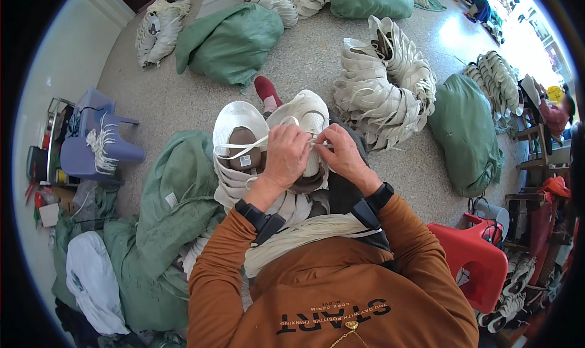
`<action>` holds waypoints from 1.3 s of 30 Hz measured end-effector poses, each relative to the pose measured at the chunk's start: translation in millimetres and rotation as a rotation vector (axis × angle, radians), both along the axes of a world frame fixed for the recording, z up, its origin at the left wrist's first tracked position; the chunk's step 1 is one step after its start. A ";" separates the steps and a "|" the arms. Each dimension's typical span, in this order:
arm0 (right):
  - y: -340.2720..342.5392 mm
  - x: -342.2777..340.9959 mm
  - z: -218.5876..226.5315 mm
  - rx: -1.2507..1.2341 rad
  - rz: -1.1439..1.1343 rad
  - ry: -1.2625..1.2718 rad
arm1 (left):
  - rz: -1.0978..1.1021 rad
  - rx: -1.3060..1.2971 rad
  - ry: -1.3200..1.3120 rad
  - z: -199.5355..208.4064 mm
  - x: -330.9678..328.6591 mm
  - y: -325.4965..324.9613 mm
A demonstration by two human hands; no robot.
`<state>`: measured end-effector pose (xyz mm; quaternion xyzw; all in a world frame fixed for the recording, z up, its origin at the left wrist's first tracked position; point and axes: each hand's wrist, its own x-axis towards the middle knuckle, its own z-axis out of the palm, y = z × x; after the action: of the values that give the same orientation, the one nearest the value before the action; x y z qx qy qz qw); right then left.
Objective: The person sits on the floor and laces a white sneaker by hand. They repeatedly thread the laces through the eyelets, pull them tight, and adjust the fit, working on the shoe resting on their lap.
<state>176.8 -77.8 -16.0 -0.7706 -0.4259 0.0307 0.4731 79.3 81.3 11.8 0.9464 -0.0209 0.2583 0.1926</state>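
A cream shoe upper (312,107) with a mesh tongue lies in front of me on my lap. Over its eyelets, my left hand (286,156) pinches a white shoelace (244,146), which loops out leftward. My right hand (345,155) is closed at the other side of the eyelets, its fingertips pinching part of the lace. Just left of this upper is another cream upper (239,113), with a brown lining showing inside. More uppers are stacked beneath. Across my lap, against my waist, rests a thick bundle of loose white laces (304,235).
A curved row of nested uppers (390,92) lies on the floor ahead. Green sacks (234,43) stand around, one big sack (177,196) close on my left. A purple stool (91,147) with laces is farther left; a red stool (478,263) stands by my right elbow.
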 end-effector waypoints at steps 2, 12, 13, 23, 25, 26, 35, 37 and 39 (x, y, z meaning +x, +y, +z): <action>-0.2 2.0 2.3 -0.034 0.003 0.017 | -0.008 -0.011 0.040 3.0 -9.3 1.4; -6.9 -10.6 27.7 -0.228 0.036 0.054 | -0.039 0.285 0.104 -6.4 -1.7 0.7; -6.9 -11.8 30.1 -0.264 0.025 -0.022 | -0.050 0.284 0.106 -5.4 0.4 1.9; -5.7 -5.1 9.1 -0.290 -0.018 -0.100 | -0.311 0.428 0.471 43.1 -111.0 8.9; -6.7 -6.8 7.4 -0.224 -0.043 -0.124 | -0.348 0.446 0.621 49.8 -148.4 13.6; -6.8 -7.2 7.1 -0.224 -0.048 -0.116 | -0.359 0.430 0.640 49.5 -166.5 15.0; -12.2 -15.9 11.6 -0.148 -0.052 -0.146 | -0.287 -0.126 0.657 46.9 -178.9 11.0; -15.0 -17.8 15.0 -0.098 -0.051 -0.128 | -0.123 -0.236 0.422 50.6 -133.5 2.7; -14.6 -15.2 12.8 -0.098 -0.042 -0.105 | -0.030 -0.308 0.209 36.1 -89.6 2.1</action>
<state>161.5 -92.4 -3.2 -0.8022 -0.4316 0.0011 0.4126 -10.3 83.4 47.9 0.9269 0.0248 0.1558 0.3404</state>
